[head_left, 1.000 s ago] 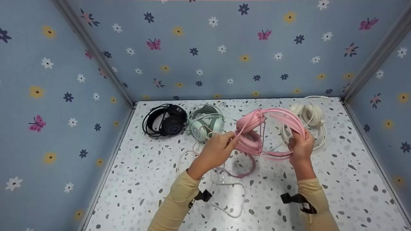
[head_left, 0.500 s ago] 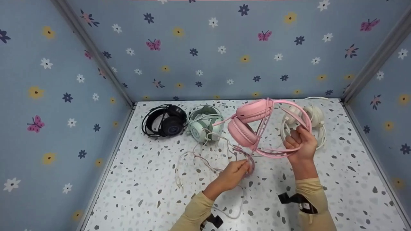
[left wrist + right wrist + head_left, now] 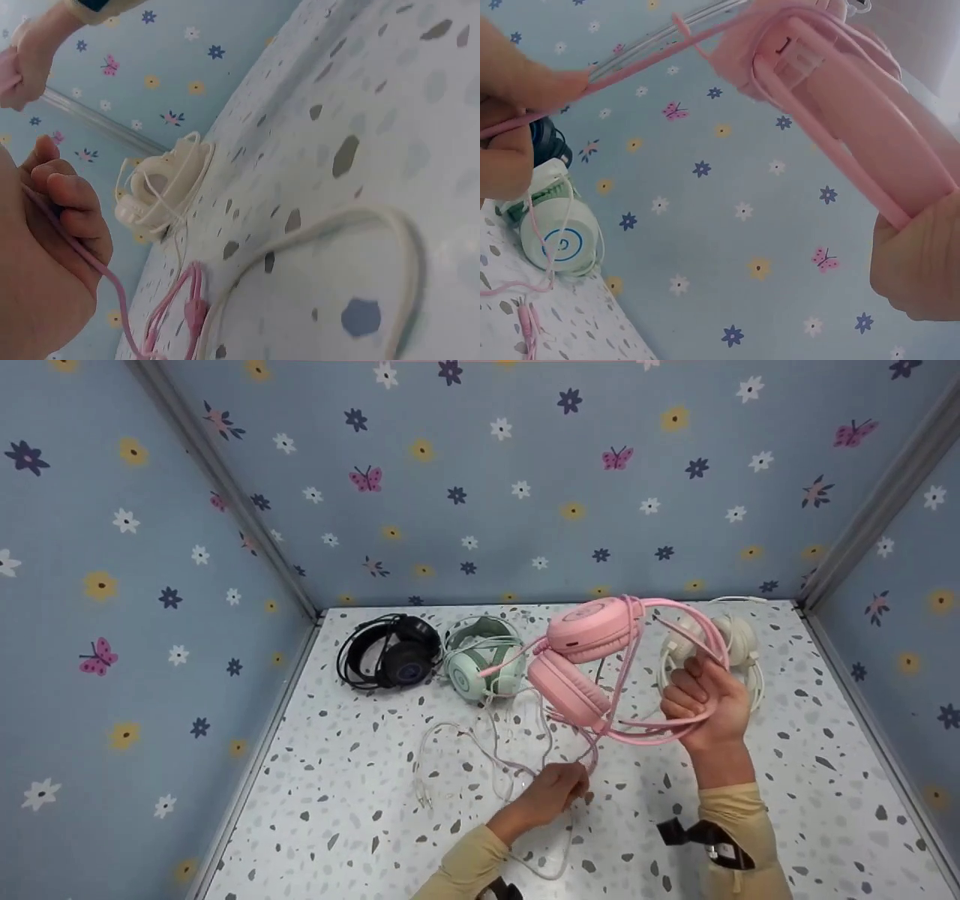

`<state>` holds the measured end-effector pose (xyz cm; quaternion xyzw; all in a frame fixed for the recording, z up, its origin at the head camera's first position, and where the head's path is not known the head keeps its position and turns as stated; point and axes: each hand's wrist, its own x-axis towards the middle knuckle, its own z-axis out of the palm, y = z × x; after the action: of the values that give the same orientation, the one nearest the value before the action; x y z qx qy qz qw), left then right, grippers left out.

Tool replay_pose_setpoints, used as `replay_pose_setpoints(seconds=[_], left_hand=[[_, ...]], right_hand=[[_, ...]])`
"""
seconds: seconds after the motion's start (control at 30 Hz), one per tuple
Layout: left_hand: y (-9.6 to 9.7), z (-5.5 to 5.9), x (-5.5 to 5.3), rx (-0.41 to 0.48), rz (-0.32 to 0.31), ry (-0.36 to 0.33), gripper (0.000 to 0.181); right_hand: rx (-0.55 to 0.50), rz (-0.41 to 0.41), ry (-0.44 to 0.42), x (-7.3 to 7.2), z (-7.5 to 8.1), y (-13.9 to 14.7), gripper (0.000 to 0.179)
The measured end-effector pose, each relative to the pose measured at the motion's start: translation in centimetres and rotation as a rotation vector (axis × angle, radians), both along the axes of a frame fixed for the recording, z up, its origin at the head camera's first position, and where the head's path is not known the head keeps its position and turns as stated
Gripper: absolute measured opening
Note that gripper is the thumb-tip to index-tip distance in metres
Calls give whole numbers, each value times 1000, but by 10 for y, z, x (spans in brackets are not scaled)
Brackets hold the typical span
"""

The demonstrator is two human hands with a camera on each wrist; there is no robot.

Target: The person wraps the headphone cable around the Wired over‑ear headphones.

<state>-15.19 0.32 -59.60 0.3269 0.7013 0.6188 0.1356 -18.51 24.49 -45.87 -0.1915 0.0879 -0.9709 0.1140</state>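
At the left stood a blue panel (image 3: 150,645) printed with flowers and butterflies, joined by a grey metal strip (image 3: 217,484) to a matching back panel (image 3: 536,536). A white, speckled, terrazzo-patterned tabletop (image 3: 337,780) filled the floor of this booth, its back edge meeting the back panel. Near the tabletop's back left corner lay a pair of black over-ear headphones (image 3: 405,662). Just beside them, along the back edge, sat mint-green headphones (image 3: 466,671), their cable wrapped about them. A pale cable (image 3: 450,726) trailed from there toward the tabletop's middle. The left hand (image 3: 550,795) was low over the middle, its fingers curled, pinching a pink cable (image 3: 645,63) against the thumb. Right of centre, the pink headset (image 3: 592,622) was held above the tabletop, ear cups to the left and microphone boom pointing left. The right hand (image 3: 709,705) gripped its headband, fingers closed round it. Behind that hand, near the back right corner, lay white headphones (image 3: 739,641), partly hidden. A right-hand panel (image 3: 900,615) with the same print bordered the tabletop's right edge.
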Motion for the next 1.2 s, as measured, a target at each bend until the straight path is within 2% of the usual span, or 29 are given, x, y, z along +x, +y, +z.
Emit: replay_pose_setpoints(seconds=[0.1,0.2,0.27,0.33,0.4,0.5,0.57,0.63,0.7,0.8,0.87,0.9,0.97,1.1,1.2], left_hand=[[-18,1,-13,-77,33,76,44],[-36,7,-33,-158,54,188,40],[-47,17,-46,-232,74,233,38],[-58,26,-59,-329,120,271,36],[-70,35,-71,-465,158,385,36],[-89,52,-80,-618,207,489,38],[-100,66,-84,-694,193,525,37],[-109,81,-86,-691,133,431,41],[-117,93,-90,-637,22,314,38],[-132,106,-97,-441,-192,41,36],[-140,109,-102,-315,-280,-142,37],[-142,110,-105,-276,-282,-211,38],[-139,108,-110,-241,-217,-309,42],[-110,108,-120,-257,-9,-413,48],[-91,120,-123,-225,34,-493,44]], right_hand=[[0,102,66,1,5,2,31],[20,195,151,0,10,2,29],[44,250,200,-2,13,2,28],[65,306,236,-5,13,2,28],[75,360,267,-7,11,3,29],[84,430,322,-9,6,6,28],[95,454,355,-8,3,8,24],[122,455,373,-8,0,8,21],[158,449,378,-9,-3,8,18],[197,433,385,-11,-7,7,17],[206,422,411,-14,-10,7,17],[206,414,429,-15,-12,7,17],[212,392,473,-18,-14,6,19],[242,371,533,-20,-16,3,20],[356,334,553,-18,-16,-2,23]])
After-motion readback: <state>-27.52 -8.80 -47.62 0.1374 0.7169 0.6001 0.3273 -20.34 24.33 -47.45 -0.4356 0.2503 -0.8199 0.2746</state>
